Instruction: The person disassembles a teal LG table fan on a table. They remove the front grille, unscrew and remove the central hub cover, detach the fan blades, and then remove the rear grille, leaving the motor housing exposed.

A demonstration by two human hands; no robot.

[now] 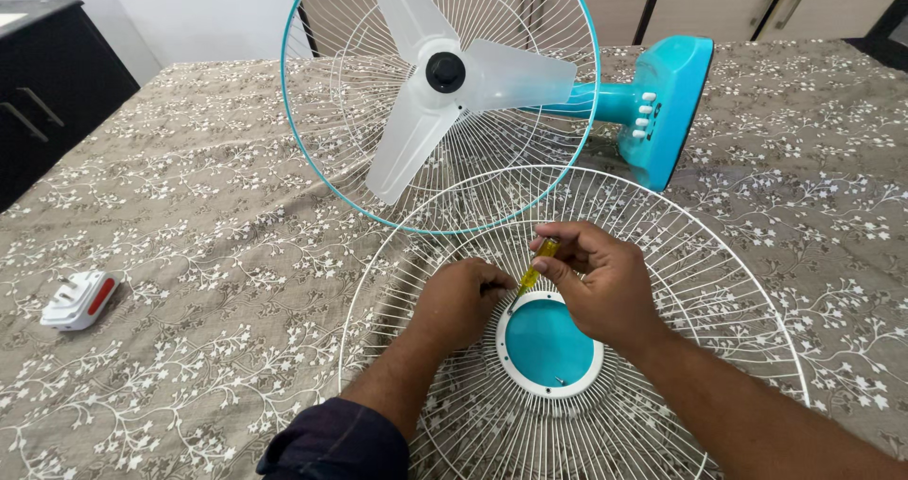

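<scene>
A white wire fan guard (719,281) lies flat on the table in front of me, with a teal round centre cap (549,346) ringed in white. My right hand (601,286) grips a small yellow-handled screwdriver (532,272), its tip down at the cap's upper-left rim. My left hand (459,300) rests with curled fingers on the guard wires just left of the cap, steadying it. Behind the guard lies a teal table fan (662,106) on its side, with its translucent white blades (445,78) exposed inside the rear guard (312,149).
A brown floral tablecloth (189,187) covers the table. A white plug adapter with a red part (80,300) sits at the left. A dark cabinet (47,73) stands at far left, and cupboard doors (719,2) line the back.
</scene>
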